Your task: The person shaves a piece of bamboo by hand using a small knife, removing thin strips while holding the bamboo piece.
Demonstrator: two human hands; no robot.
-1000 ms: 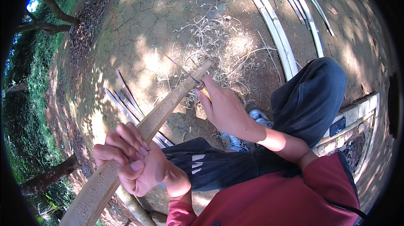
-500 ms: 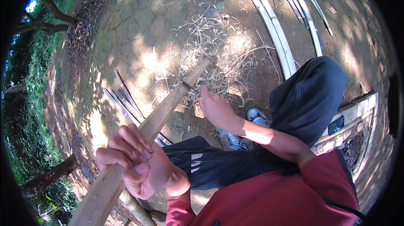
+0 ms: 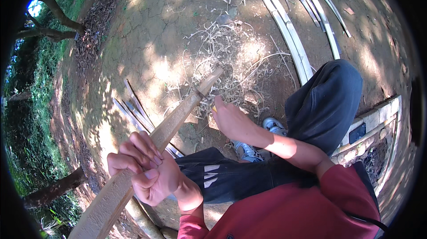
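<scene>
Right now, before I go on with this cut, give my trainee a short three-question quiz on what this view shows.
1. True or false: the left hand grips the long bamboo slat.
2. Where does the pile of pale shavings lie?
A. on the bare ground beyond the slat's far end
B. on the person's lap
C. in a basket
3. Fill in: the right hand is at the slat's ____ end, far or near.

Key: 1 true; 2 A; 3 far. The hand hides whatever tool it may hold.

Dappled sunlight, sharp, dark fisheye rim
</scene>
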